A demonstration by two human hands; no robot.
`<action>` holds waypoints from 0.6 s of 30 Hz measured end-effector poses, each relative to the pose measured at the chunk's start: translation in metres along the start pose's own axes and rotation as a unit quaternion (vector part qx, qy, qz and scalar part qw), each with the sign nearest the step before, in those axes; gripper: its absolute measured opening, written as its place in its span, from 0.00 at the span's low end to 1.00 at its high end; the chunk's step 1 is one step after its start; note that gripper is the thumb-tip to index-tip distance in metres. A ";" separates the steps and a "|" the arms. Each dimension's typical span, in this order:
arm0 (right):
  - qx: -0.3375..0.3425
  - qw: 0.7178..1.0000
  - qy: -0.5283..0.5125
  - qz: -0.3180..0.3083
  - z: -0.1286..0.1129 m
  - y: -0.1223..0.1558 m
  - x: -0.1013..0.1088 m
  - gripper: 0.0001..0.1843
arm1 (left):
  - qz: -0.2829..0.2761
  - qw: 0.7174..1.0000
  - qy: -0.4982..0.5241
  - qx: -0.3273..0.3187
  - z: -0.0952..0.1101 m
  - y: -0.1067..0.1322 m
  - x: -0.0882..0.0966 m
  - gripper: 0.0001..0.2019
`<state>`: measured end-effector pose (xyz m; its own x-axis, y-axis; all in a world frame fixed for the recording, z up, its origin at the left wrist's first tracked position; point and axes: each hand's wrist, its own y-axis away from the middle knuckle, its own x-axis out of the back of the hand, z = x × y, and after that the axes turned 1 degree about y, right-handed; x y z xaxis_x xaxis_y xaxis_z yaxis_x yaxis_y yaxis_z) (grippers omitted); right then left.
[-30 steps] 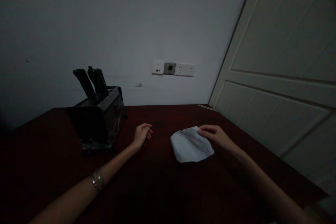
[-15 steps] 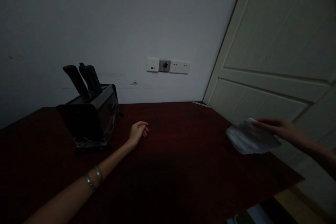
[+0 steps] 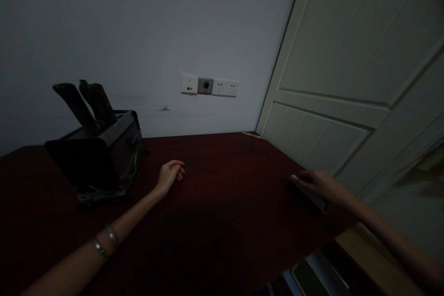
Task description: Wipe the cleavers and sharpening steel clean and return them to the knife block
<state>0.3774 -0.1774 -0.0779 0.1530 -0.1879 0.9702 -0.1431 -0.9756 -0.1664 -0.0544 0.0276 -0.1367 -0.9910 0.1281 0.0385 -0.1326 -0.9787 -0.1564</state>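
My left hand rests on the dark red table, fingers loosely curled, holding nothing; two bracelets sit on that wrist. My right hand lies palm down at the table's right edge, pressing on a white cloth that is mostly hidden beneath it. Only a thin pale strip of the cloth shows under the fingers.
A dark knife block with three black handles stands at the table's left back. Wall sockets sit on the grey wall. A white panelled door borders the right edge. Below the table's right corner lie floor and dim objects.
My right hand slid the white cloth from mid-table to the right edge, where it now covers it. The view has shifted rightward. My left hand has stayed put.
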 end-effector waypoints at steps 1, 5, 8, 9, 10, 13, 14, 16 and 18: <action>0.017 0.999 0.008 -0.027 -0.007 0.002 -0.009 0.19 | -0.001 1.000 -0.001 -0.001 0.000 0.000 0.000 0.10; 0.040 0.996 0.051 -0.056 -0.027 0.009 -0.033 0.17 | -0.004 1.000 -0.002 -0.005 -0.001 0.000 0.001 0.10; 0.051 0.994 0.069 -0.064 -0.034 0.014 -0.036 0.18 | -0.003 1.000 -0.004 -0.005 0.000 0.001 0.000 0.10; 0.048 0.994 0.077 -0.064 -0.035 0.015 -0.035 0.19 | -0.003 1.000 -0.004 -0.004 0.000 0.001 0.000 0.10; 0.044 0.993 0.087 -0.063 -0.035 0.016 -0.035 0.20 | -0.002 1.000 -0.005 -0.003 0.000 0.001 0.000 0.10; 0.047 0.993 0.106 -0.034 -0.042 0.018 -0.032 0.21 | -0.001 1.000 -0.006 0.004 0.001 0.002 -0.001 0.10; 0.062 0.993 0.102 -0.019 -0.047 0.018 -0.032 0.21 | 0.000 1.000 -0.006 0.007 0.001 0.002 -0.001 0.10; 0.118 0.990 0.078 0.000 -0.063 0.021 -0.034 0.19 | 0.000 1.000 -0.006 0.009 0.002 0.003 -0.001 0.10; 0.190 0.981 0.042 -0.004 -0.087 0.024 -0.036 0.18 | -0.001 1.000 -0.005 0.008 0.002 0.004 -0.002 0.10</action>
<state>0.2830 -0.1845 -0.1020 0.0702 -0.1865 0.9800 0.2341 -0.9519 -0.1979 -0.0533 0.0235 -0.1349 -0.9906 0.1281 0.0485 -0.1337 -0.9809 -0.1410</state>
